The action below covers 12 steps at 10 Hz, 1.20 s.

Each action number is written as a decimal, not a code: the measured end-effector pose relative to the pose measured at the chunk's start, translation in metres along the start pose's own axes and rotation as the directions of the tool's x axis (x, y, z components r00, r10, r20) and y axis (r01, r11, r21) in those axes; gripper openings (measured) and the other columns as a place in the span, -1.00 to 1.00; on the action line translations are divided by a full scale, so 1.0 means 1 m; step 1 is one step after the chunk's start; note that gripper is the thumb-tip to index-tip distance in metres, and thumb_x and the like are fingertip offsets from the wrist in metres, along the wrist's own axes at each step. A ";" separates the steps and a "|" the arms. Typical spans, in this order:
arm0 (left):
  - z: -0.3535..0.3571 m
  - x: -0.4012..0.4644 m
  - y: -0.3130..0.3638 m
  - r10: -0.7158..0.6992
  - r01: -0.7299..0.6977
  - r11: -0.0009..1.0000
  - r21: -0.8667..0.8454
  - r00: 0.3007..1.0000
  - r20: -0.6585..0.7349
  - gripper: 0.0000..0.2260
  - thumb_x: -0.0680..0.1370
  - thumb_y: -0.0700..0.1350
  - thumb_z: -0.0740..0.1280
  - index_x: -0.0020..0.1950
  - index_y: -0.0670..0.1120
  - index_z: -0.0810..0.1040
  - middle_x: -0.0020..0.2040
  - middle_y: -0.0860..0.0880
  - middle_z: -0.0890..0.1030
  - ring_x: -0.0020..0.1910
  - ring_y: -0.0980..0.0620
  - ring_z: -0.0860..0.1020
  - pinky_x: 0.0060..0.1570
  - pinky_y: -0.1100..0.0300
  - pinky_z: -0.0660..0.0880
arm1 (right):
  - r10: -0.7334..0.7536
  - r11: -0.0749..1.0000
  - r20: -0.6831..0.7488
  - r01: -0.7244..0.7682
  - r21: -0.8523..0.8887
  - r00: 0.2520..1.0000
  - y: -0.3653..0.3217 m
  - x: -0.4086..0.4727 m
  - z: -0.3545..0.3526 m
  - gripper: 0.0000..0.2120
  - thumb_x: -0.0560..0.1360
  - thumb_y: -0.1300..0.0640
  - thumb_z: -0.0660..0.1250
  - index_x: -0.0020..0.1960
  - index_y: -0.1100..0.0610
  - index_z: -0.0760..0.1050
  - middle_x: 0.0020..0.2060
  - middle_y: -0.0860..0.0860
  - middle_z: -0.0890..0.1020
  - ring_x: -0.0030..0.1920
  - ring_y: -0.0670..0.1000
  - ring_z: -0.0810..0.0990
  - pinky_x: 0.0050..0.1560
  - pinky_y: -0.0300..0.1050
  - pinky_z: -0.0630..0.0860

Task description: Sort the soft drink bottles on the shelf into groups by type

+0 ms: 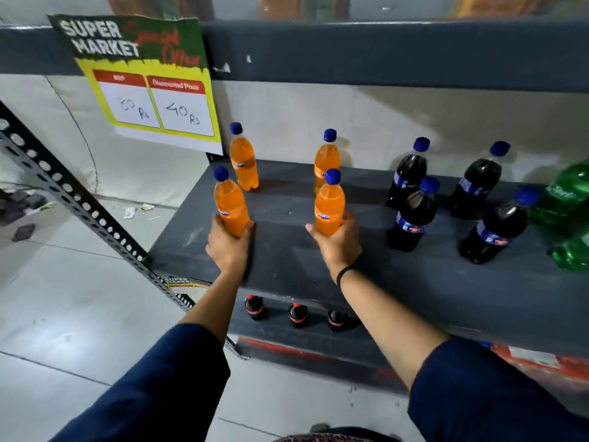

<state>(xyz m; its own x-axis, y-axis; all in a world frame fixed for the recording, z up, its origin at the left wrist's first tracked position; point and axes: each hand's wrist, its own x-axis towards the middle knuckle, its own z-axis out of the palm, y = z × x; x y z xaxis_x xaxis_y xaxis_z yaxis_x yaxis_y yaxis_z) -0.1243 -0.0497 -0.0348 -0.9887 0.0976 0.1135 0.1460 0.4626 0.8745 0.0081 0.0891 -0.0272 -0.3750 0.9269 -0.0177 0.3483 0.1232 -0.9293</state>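
Glossy plastic bottles (330, 205) on matt grey shelf (414, 282).

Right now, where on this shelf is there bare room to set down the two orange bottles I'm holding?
Bare shelf lies between the two orange pairs, left hand and right hand bordering its front. A wide strip along the front edge is also free, ahead of the cola bottles. The right is crowded: colas, then green bottles.
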 end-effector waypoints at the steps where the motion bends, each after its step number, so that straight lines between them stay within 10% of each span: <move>1: 0.003 0.001 -0.002 0.025 -0.024 0.999 0.028 0.999 -0.027 -0.64 0.37 0.07 0.41 0.09 0.00 0.43 0.06 -0.14 0.64 0.09 -0.25 0.55 0.20 -0.15 0.37 | -0.014 0.998 -0.029 0.013 -0.055 0.999 0.002 0.001 0.004 -0.47 0.27 -0.11 0.52 0.12 0.10 0.45 0.08 0.07 0.62 0.10 0.14 0.59 0.12 0.14 0.50; 5: 0.007 0.006 -0.007 0.050 -0.046 0.997 0.059 0.997 -0.063 -0.52 0.40 0.12 0.38 0.23 -0.05 0.41 0.14 -0.16 0.62 0.15 -0.25 0.52 0.27 -0.15 0.29 | -0.095 0.986 -0.005 0.093 -0.136 0.995 0.008 -0.005 0.009 -0.56 0.33 -0.14 0.48 0.06 0.07 0.47 0.03 0.04 0.65 0.10 0.11 0.58 0.19 0.09 0.35; 10: -0.005 -0.011 -0.006 0.014 -0.014 0.999 -0.035 1.000 0.002 -0.20 0.34 0.02 0.52 0.45 -0.17 0.23 0.42 -0.22 0.38 0.43 -0.22 0.30 0.45 -0.12 0.21 | -0.210 0.976 0.111 0.214 -0.028 0.971 0.033 -0.045 -0.041 -0.34 0.48 -0.02 0.37 0.47 0.13 0.17 0.43 0.13 0.36 0.42 0.09 0.34 0.42 0.02 0.31; 11: -0.003 -0.051 0.001 0.087 -0.090 0.995 -0.052 0.994 -0.063 -0.30 0.44 0.00 0.43 0.46 -0.21 0.20 0.46 -0.26 0.30 0.46 -0.23 0.22 0.47 -0.09 0.14 | -0.306 0.949 0.076 0.310 -0.054 0.949 0.039 -0.051 -0.061 -0.44 0.53 -0.03 0.28 0.45 0.11 0.20 0.41 0.10 0.39 0.41 0.07 0.36 0.41 -0.05 0.30; 12: 0.007 -0.119 0.022 0.455 -0.454 0.891 -0.027 0.889 0.050 -0.48 0.55 -0.01 0.28 0.44 -0.18 0.25 0.45 -0.23 0.32 0.46 -0.19 0.23 0.45 -0.03 0.16 | -0.476 0.865 0.026 0.474 -0.165 0.879 0.036 -0.057 -0.093 -0.53 0.58 -0.04 0.19 0.44 0.07 0.23 0.38 0.06 0.43 0.39 0.03 0.37 0.39 -0.03 0.33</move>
